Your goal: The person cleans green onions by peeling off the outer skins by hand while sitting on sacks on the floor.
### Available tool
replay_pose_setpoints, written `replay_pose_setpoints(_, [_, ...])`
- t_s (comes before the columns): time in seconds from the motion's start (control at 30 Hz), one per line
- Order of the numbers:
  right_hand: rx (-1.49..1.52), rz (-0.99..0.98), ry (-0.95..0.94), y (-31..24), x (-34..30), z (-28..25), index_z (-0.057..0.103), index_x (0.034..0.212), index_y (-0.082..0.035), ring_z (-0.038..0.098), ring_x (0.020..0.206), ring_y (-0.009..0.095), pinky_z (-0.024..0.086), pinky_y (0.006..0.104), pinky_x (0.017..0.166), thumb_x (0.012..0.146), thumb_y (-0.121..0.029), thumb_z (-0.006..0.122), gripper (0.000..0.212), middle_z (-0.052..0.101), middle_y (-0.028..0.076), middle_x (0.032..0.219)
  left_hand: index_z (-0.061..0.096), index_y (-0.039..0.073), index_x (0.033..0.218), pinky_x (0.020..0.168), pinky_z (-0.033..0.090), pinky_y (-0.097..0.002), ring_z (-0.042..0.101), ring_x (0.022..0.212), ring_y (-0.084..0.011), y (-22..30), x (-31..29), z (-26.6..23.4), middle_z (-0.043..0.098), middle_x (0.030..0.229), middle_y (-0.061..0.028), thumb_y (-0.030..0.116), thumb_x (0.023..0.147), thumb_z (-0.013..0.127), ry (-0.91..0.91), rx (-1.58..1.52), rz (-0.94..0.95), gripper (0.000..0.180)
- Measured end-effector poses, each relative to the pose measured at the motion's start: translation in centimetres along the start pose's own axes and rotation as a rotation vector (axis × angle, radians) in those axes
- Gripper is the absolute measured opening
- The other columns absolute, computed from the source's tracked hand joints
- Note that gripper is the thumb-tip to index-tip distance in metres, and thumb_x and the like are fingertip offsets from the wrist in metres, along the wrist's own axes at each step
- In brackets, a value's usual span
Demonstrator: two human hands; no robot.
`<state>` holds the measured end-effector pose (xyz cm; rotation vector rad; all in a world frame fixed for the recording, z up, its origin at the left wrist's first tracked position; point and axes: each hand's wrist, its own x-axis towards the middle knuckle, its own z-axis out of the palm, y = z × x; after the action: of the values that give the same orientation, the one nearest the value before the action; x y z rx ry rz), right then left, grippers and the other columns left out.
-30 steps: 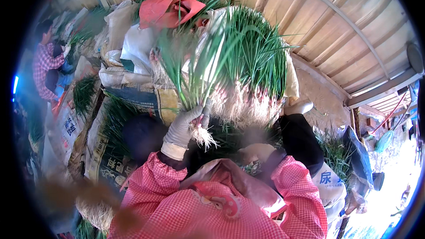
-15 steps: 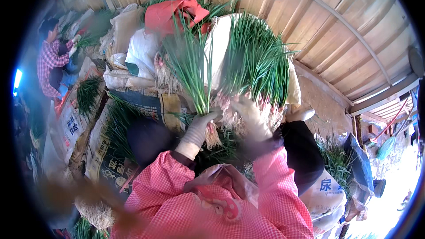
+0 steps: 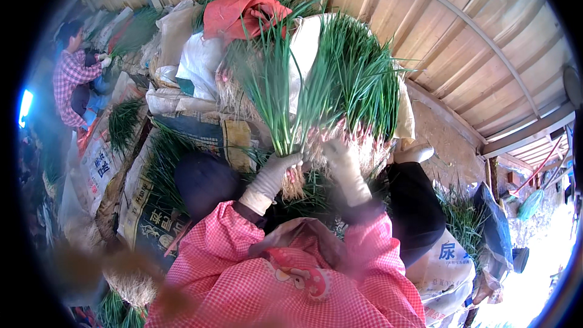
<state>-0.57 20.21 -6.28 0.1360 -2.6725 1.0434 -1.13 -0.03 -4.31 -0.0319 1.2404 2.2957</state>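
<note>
My left hand [image 3: 280,172], in a pale glove, is closed round a bunch of green onions [image 3: 280,118]. The leaves stand upright above the fist, and reddish bulbs with pale roots hang below it. To its right, my right hand [image 3: 341,157], also gloved, is raised with curled fingers before the bulbs and roots of a large pile of green onions [image 3: 363,79]. Whatever its fingers may hold is hidden by blur and by the roots behind. The pile leans on a pale sack [image 3: 305,45], leaves up and roots toward me.
A red cloth [image 3: 243,15] and a white sack [image 3: 199,64] lie behind the bunch. Printed sacks [image 3: 161,206] with more onions are at left, another sack [image 3: 446,264] at right. A co-worker [image 3: 76,79] sits far left. A ribbed metal wall [image 3: 419,30] rises behind.
My right hand has moved slightly down and is less blurred. The left hand still holds its bunch, whose leaves have shifted a little right. The co-worker's hands have moved.
</note>
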Motion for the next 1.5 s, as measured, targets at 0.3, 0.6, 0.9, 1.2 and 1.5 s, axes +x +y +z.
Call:
replay_pose_setpoints(0.3, [-0.237,0.416,-0.183,1.7,6.2,3.4,0.054,0.094,-0.004,0.066,0.069,0.028,0.052,0.0377,0.06,0.082,-0.024,0.065,0.025,0.066,0.016,0.079,0.063,0.002,0.1,0.081,0.051,-0.0314,0.06,0.077,-0.0158,1.4,0.1,0.8,0.064,0.086,-0.0045,0.013,0.08,0.067,0.019,-0.114,-0.063,0.023])
replay_pose_setpoints(0.6, [0.332,0.212,-0.199,-1.4,0.2,1.8,0.058,0.099,-0.002,0.061,0.063,0.014,0.049,0.0244,0.054,0.09,-0.015,0.058,0.016,0.064,0.01,0.079,0.065,0.004,0.091,0.061,0.046,-0.0255,0.058,0.065,-0.0125,-1.9,1.0,-0.7,0.063,0.076,-0.002,0.02,0.078,0.07,0.084,0.075,-0.182,0.021])
replay_pose_setpoints(0.9, [0.037,0.279,-0.007,-8.0,6.0,0.4,0.058,0.107,-0.004,0.064,0.085,0.027,0.049,0.0356,0.079,0.086,-0.031,0.058,0.035,0.067,0.012,0.093,0.063,0.004,0.082,0.052,0.044,-0.0258,0.056,0.057,-0.0109,-2.3,1.0,-0.4,0.062,0.069,-0.0013,0.001,0.076,0.069,0.203,0.038,-0.094,0.009])
replay_pose_setpoints(1.2, [0.45,0.072,0.475,-7.1,1.8,4.8,0.058,0.099,-0.003,0.056,0.085,0.014,0.049,0.0251,0.072,0.089,-0.003,0.056,0.011,0.058,0.008,0.1,0.064,0.004,0.085,0.055,0.045,-0.0255,0.058,0.061,-0.0123,-2.1,0.6,0.8,0.062,0.07,-0.0013,0.012,0.079,0.068,0.227,-0.036,-0.049,0.011])
replay_pose_setpoints(1.5, [0.954,0.64,0.595,-1.0,1.9,-5.6,0.062,0.09,-0.009,0.051,0.056,0.007,0.048,0.0232,0.056,0.09,-0.028,0.059,0.019,0.056,0.0,0.068,0.064,0.004,0.082,0.057,0.045,-0.0252,0.056,0.059,-0.0111,-0.7,-0.8,0.3,0.061,0.07,-0.0021,0.025,0.079,0.069,0.15,0.183,0.037,0.023])
